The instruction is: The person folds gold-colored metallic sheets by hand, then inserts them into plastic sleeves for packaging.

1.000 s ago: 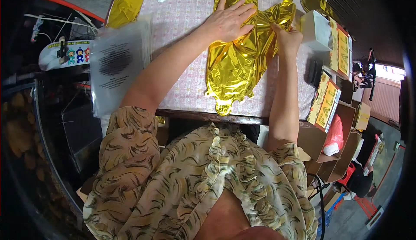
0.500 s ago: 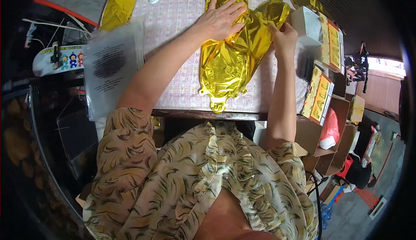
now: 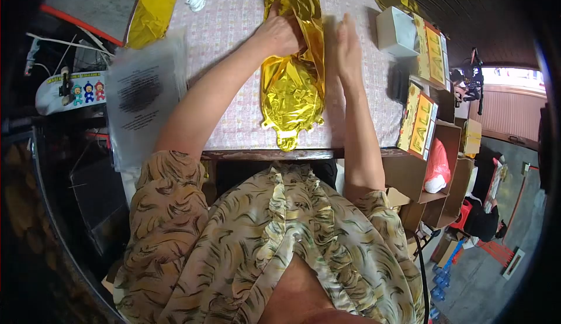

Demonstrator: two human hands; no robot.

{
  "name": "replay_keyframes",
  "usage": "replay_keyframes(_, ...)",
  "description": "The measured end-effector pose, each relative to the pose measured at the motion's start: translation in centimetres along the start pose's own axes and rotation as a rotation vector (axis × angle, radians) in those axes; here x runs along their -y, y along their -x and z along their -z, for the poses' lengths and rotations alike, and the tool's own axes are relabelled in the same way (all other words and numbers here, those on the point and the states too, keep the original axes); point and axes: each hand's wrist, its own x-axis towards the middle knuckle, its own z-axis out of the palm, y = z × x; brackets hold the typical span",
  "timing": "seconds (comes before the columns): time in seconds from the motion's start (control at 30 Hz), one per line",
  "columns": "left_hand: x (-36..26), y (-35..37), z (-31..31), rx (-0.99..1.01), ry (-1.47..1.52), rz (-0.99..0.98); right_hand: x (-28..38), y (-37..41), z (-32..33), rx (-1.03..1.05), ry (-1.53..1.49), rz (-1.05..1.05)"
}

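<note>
A flat, uninflated gold foil balloon (image 3: 292, 99) lies lengthwise on the table, its small tabbed end towards me. My left hand (image 3: 279, 35) rests on its upper part, and a long fold of foil partly covers the fingers. One finger shows stretched out along the foil. Just right of the balloon, my right hand (image 3: 349, 46) is held edge-on with straight fingers, holding nothing. The foil's right side is folded over towards the left hand.
A checked cloth covers the table (image 3: 228, 122). Printed sheets in clear plastic (image 3: 140, 96) lie at left, near a crumpled white piece (image 3: 196, 1). At right stand a white box (image 3: 397, 32) and "FALL" packages (image 3: 422, 122). More gold foil (image 3: 155, 8) lies along the far edges.
My right hand has let go of the balloon's right flap, which now lies folded leftward over my left hand's fingers. The right hand has straightened and moved left, closer to the balloon.
</note>
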Motion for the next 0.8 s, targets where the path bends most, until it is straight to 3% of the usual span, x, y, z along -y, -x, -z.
replay_keyframes(0.03, -0.1, 0.0, 0.2, 0.001, 0.001, -0.007, -0.5, 0.4, -0.4, -0.006, 0.002, -0.003)
replay_keyframes(0.1, -0.6, -0.5, 1.5, 0.026, 0.118, 0.055, 0.4, 1.0, -2.0, 0.131, 0.292, -0.042)
replay_keyframes(0.17, -0.7, -0.2, 1.9, 0.086, 0.160, 0.071, 0.6, 1.8, -4.1, 0.105, 0.315, -0.021)
replay_keyframes(0.23, 0.3, 0.3, 0.6, -0.018, 0.260, 0.026, 1.3, 2.1, -5.0, 0.138, 0.250, -0.034)
replay_keyframes(0.4, 0.6, 0.2, 0.1, 0.070, 0.192, 0.072, 1.4, 2.2, -5.5, 0.121, 0.304, -0.016)
replay_keyframes(0.6, 0.7, 0.4, -0.1, -0.004, 0.150, 0.033, 1.1, 2.3, -5.6, 0.120, 0.291, -0.057)
replay_keyframes(0.8, 0.9, 0.2, -0.2, 0.117, 0.188, 0.091, 1.6, 2.6, -5.8, 0.097, 0.347, -0.047)
